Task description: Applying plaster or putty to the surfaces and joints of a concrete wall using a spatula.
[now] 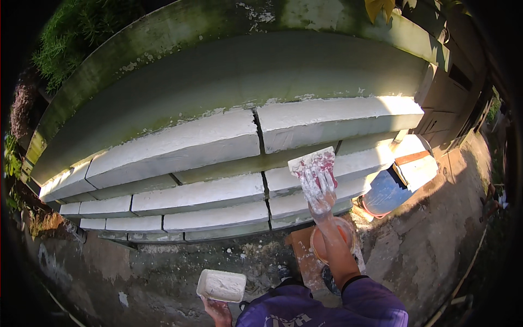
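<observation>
My right hand, smeared with white paste, is closed on a wide, flat putty scraper with pinkish-red patches. The scraper is over the middle white-coated ledge, just right of a dark vertical gap; whether its edge touches the surface I cannot tell. Low in the picture, my left hand grips a white rectangular tub from beneath its near side. White paste covers the inside of the tub. Part of the left hand is hidden by it.
Stepped ledges run along a greenish wall, the upper ledge split by dark joints. Under my right forearm is an orange bucket on cardboard. A blue container with boards on it stands at the right. Plants grow at far left.
</observation>
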Action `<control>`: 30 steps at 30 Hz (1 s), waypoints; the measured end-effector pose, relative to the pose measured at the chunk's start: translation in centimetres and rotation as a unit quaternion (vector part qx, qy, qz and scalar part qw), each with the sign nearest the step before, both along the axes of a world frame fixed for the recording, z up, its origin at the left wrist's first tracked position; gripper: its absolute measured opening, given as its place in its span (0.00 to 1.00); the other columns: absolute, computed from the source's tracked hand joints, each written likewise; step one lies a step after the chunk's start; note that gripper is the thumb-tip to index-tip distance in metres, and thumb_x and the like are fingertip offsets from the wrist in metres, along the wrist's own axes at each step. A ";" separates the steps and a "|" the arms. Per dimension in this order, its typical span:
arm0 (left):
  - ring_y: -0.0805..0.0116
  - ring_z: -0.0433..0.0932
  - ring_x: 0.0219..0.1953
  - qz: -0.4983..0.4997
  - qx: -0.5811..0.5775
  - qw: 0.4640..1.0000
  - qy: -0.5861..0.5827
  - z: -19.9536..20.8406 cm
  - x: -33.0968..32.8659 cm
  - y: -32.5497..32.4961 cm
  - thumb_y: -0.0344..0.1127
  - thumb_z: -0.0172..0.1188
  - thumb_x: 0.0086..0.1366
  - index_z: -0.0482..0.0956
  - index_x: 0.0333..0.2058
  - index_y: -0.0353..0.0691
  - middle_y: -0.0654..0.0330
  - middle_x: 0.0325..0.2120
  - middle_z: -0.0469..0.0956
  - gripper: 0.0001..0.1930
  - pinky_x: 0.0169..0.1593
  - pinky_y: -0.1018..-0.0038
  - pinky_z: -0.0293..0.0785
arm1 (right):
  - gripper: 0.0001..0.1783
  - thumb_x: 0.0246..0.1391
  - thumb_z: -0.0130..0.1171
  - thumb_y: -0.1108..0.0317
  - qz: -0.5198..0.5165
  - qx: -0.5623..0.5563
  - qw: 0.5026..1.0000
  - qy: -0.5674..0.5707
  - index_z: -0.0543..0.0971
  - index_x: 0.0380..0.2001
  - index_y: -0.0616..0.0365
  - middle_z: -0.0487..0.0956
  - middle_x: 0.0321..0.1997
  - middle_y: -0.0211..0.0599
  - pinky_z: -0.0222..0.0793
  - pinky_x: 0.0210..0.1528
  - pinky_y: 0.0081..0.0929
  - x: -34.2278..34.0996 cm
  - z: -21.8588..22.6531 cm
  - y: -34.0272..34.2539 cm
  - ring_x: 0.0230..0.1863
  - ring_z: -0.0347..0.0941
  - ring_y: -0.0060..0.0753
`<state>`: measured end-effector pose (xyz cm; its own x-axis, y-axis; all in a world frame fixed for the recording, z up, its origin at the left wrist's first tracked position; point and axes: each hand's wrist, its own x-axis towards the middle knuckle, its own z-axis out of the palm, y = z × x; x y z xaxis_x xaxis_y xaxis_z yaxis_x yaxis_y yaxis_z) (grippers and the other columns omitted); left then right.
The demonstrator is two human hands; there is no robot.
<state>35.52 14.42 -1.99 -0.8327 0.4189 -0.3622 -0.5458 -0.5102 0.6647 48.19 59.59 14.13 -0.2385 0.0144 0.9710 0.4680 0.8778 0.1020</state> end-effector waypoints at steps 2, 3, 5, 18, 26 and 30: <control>0.56 0.70 0.63 0.000 -0.010 1.000 0.003 -0.2 -0.2 0.7 0.58 0.46 0.73 0.63 0.66 0.46 0.58 0.63 0.68 0.31 0.61 0.52 0.69 | 0.18 0.48 0.63 0.74 -0.014 0.003 1.000 0.014 0.86 0.45 0.53 0.82 0.55 0.35 0.68 0.64 0.53 0.6 2.0 0.1 0.63 0.73 0.48; 0.56 0.69 0.63 -0.002 -0.012 1.000 0.004 -0.2 -0.1 1.0 0.58 0.46 0.73 0.63 0.66 0.47 0.58 0.63 0.68 0.31 0.61 0.51 0.69 | 0.18 0.49 0.62 0.74 -0.019 -0.011 0.999 0.024 0.86 0.45 0.53 0.82 0.55 0.35 0.68 0.64 0.53 0.5 3.1 0.4 0.63 0.73 0.48; 0.56 0.69 0.63 -0.007 -0.022 1.000 0.004 -0.2 -0.1 1.8 0.59 0.46 0.72 0.63 0.66 0.47 0.58 0.63 0.68 0.31 0.61 0.51 0.69 | 0.17 0.51 0.60 0.72 -0.017 -0.033 0.999 0.031 0.86 0.46 0.53 0.81 0.57 0.37 0.68 0.65 0.53 -0.5 4.8 1.8 0.63 0.73 0.48; 0.57 0.72 0.60 0.032 -0.014 0.999 -0.009 0.6 0.9 5.8 0.59 0.45 0.73 0.64 0.65 0.45 0.58 0.61 0.70 0.31 0.57 0.55 0.72 | 0.17 0.52 0.59 0.80 0.106 -0.197 0.974 0.022 0.83 0.46 0.63 0.81 0.53 0.49 0.72 0.60 0.44 0.3 5.0 -3.4 0.60 0.75 0.48; 0.58 0.73 0.59 0.043 -0.036 0.998 -0.005 0.9 0.9 6.0 0.59 0.45 0.73 0.64 0.65 0.45 0.58 0.60 0.71 0.30 0.56 0.56 0.73 | 0.28 0.56 0.60 0.80 0.168 -0.417 0.854 0.262 0.70 0.61 0.70 0.80 0.49 0.42 0.71 0.52 0.23 2.7 14.1 2.0 0.47 0.75 0.25; 0.58 0.72 0.59 0.048 -0.032 0.998 -0.008 1.1 0.8 5.7 0.58 0.44 0.73 0.64 0.65 0.45 0.59 0.60 0.70 0.30 0.57 0.57 0.71 | 0.29 0.53 0.60 0.80 0.095 -0.484 0.860 0.132 0.71 0.61 0.71 0.81 0.49 0.45 0.72 0.52 0.24 3.2 16.2 4.2 0.46 0.76 0.26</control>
<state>36.27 20.12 -0.91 -0.8613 0.3136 -0.3998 -0.5080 -0.5176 0.6885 51.40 63.84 30.37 -0.0986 0.8311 0.5473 0.2016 0.5553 -0.8069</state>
